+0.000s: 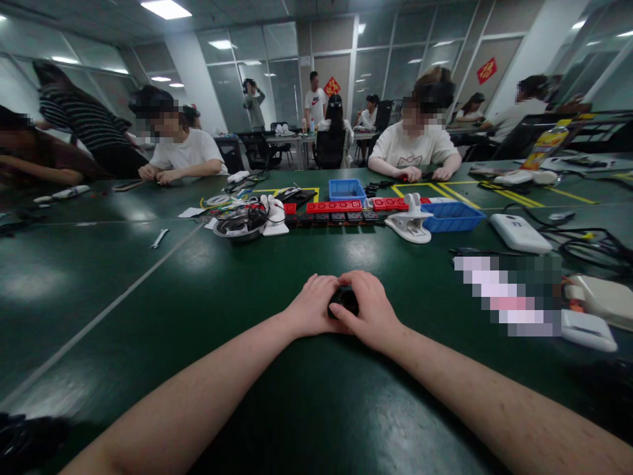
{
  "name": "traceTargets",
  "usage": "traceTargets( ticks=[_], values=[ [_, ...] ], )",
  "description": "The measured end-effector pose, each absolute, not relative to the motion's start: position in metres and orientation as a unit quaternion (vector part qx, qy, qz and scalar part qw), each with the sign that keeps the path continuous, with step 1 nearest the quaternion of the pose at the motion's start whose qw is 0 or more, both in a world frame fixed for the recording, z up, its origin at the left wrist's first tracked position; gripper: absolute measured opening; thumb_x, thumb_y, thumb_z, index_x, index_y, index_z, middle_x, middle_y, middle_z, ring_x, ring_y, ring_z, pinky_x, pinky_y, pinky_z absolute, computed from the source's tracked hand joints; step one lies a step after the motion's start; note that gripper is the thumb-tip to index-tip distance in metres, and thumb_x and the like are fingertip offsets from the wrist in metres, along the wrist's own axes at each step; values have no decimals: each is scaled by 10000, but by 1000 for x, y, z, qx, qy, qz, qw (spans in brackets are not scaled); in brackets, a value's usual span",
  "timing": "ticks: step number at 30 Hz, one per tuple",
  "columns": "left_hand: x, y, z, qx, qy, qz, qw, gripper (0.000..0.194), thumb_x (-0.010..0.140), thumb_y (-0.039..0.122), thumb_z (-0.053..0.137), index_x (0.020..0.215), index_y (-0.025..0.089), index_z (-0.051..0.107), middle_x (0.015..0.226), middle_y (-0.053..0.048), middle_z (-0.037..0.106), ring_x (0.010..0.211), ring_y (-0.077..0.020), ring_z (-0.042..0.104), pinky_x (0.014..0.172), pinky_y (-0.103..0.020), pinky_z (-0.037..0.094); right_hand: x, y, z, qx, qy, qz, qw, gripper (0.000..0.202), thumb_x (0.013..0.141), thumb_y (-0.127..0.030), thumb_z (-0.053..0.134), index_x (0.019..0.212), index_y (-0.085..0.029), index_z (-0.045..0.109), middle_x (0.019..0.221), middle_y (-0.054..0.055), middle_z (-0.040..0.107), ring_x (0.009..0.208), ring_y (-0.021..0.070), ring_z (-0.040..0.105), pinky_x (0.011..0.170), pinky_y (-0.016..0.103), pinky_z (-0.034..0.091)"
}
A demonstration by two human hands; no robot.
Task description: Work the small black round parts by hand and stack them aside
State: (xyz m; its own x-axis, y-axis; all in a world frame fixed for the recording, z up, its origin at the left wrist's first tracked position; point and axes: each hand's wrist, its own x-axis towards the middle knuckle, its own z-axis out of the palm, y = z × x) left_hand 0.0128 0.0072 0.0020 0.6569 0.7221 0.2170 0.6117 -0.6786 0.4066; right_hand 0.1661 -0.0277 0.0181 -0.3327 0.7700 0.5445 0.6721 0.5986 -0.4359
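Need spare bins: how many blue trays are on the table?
2: one blue tray mid-table behind the red strips, another blue tray right of the white clamp. More may be hidden.

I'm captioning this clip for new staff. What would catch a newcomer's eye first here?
First, the two bare hands at the centre of the green table: the left hand and right hand cupped together around a small black object. Beyond them lies a row of red and black blocks, with blue bins to its right.

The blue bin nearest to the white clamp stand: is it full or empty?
Cannot tell. The blue bin stands upright beside the white clamp stand, but the head view shows only its outer wall and rim, not the inside.
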Motion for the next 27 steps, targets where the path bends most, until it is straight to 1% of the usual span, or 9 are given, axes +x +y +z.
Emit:
traceTargets(
  ticks=[3, 7, 9, 12, 16, 19, 23, 25, 27],
  values=[
    [16, 4, 1, 894, 380, 191, 141, 683, 573, 515, 660, 1123, 194, 414, 1075, -65, 514, 1058, -258, 452, 1012, -499, 207, 164, -27, 17, -489, -806, 54, 330, 318, 737, -441, 525, 880, -160, 484, 860, 83, 547, 825, 236, 483, 734, 389, 382],
    [19, 1, 2, 897, 379, 187, 129, 529, 614, 426, 651, 1049, 183, 472, 1037, -66, 536, 1024, -243, 477, 1015, -466, 223, 162, -29, 16, -513, -802, 42, 303, 254, 761, -403, 516, 845, -166, 480, 831, 70, 533, 807, 224, 480, 719, 371, 378],
    [19, 1, 4, 897, 373, 194, 133, 449, 618, 376, 654, 989, 172, 505, 997, -64, 551, 984, -239, 495, 990, -442, 270, 162, -29, 16, -518, -802, 38, 296, 228, 774, -382, 507, 842, -164, 487, 824, 69, 531, 796, 218, 479, 713, 366, 379],
    [17, 4, 5, 896, 361, 202, 163, 418, 602, 326, 668, 959, 162, 527, 967, -62, 558, 934, -235, 506, 901, -392, 372, 162, -28, 17, -505, -813, 38, 288, 203, 763, -348, 528, 843, -162, 512, 837, 72, 536, 801, 216, 478, 716, 362, 382],
    [13, 11, 3, 890, 350, 202, 210, 444, 587, 285, 681, 990, 162, 541, 1016, -66, 540, 966, -239, 488, 876, -375, 395, 164, -27, 21, -446, -838, 68, 306, 143, 739, -238, 519, 858, -163, 545, 876, 75, 559, 843, 212, 489, 757, 366, 387],
    [10, 15, 1, 891, 339, 197, 230, 385, 579, 259, 692, 936, 171, 576, 1026, -59, 535, 995, -237, 477, 900, -372, 379, 166, -29, 23, -384, -854, 98, 336, 175, 705, -136, 452, 843, -175, 553, 882, 62, 589, 858, 196, 515, 810, 376, 383],
    [10, 17, 1, 901, 326, 181, 222, 286, 573, 266, 704, 830, 184, 610, 1012, -42, 541, 1008, -235, 476, 923, -374, 358, 169, -28, 20, -316, -874, 123, 347, 220, 658, -77, 378, 713, -204, 549, 830, 10, 626, 851, 161, 561, 969, 424, 276],
    [10, 16, 2, 902, 333, 173, 211, 301, 575, 280, 705, 846, 189, 612, 1023, -41, 541, 1013, -237, 476, 926, -379, 354, 168, -27, 19, -302, -877, 128, 350, 227, 646, -68, 372, 682, -205, 550, 837, 5, 636, 872, 157, 571, 1011, 440, 219],
    [10, 15, 3, 906, 335, 166, 199, 346, 585, 297, 702, 899, 187, 607, 1031, -47, 545, 1013, -245, 479, 925, -389, 349, 166, -30, 25, -297, -871, 135, 367, 237, 646, -73, 385, 711, -209, 568, 858, 11, 642, 920, 174, 563, 1022, 462, 195]
  ],
)
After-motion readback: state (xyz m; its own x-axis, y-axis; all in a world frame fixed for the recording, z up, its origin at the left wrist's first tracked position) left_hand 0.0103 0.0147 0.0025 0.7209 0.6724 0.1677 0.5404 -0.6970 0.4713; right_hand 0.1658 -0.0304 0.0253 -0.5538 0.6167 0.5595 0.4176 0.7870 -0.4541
